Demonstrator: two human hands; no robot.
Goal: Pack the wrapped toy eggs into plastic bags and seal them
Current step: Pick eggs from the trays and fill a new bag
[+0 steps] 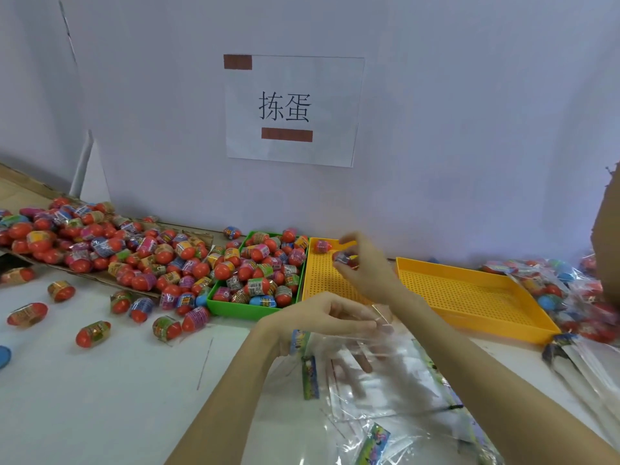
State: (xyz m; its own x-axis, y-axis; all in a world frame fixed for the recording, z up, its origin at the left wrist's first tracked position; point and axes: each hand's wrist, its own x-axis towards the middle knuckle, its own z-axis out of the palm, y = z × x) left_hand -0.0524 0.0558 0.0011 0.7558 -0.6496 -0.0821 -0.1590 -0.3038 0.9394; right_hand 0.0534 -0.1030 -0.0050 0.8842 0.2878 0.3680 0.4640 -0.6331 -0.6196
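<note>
Head view: your right hand [364, 266] pinches a wrapped egg [345, 260] over the yellow tray [315, 280], far of the plastic bag [362, 350] gripped by your left hand [322, 318].

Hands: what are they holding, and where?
Right hand pinches an egg in its fingertips. Left hand pinches a clear bag at its top edge.

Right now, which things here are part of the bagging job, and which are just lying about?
In the job: wrapped egg in right hand; clear bag held by left hand; green tray of eggs; spare bags.

Lying about: wall sign; blue disc; cardboard.
</note>
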